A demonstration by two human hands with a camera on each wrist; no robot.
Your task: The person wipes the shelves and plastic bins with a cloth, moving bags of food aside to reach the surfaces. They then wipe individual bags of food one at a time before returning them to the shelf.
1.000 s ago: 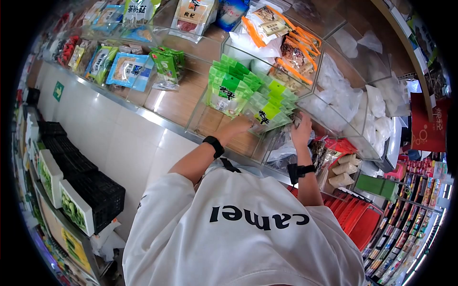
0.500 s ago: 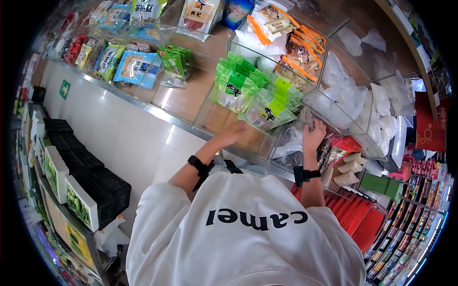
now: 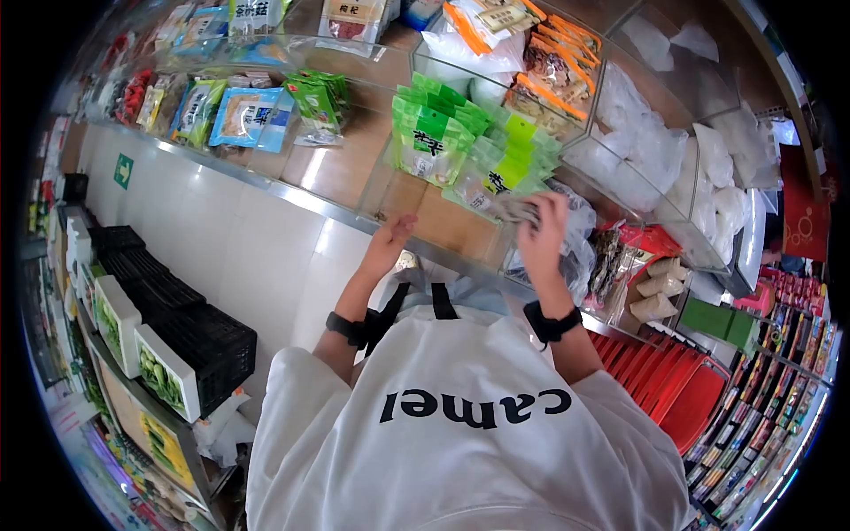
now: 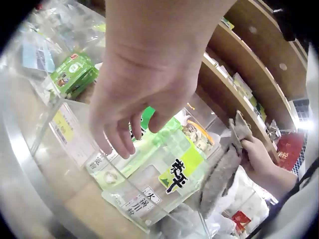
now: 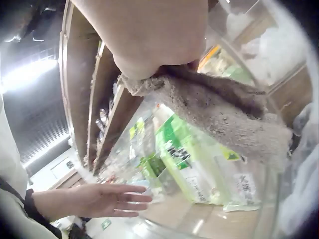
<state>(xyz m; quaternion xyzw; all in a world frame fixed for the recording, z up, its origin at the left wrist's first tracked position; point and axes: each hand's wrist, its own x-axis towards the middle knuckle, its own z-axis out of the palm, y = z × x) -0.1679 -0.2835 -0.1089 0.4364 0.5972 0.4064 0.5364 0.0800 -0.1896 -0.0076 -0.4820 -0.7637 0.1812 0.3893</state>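
My right hand (image 3: 543,234) grips a grey cloth (image 5: 224,112), which hangs down from the fingers in the right wrist view. In the head view the cloth overlaps the lower right corner of the front green-topped food packets (image 3: 498,181). More green packets (image 3: 429,146) stand behind and to the left in the same glass-walled compartment. My left hand (image 3: 387,248) holds nothing. Its fingers (image 5: 130,200) are extended in the right wrist view, near the compartment's front left edge.
Glass dividers split the wooden shelf. Clear plastic bags (image 3: 575,239) lie right of the packets, and orange-edged packets (image 3: 558,75) stand behind. Blue packets (image 3: 252,118) sit on the left. Black crates (image 3: 204,354) stand across the aisle, red baskets (image 3: 655,389) at the right.
The right hand has lifted the grey cloth out from beside the packets and brought it left towards their front. The left hand has drawn back from the packets, left and towards the body.
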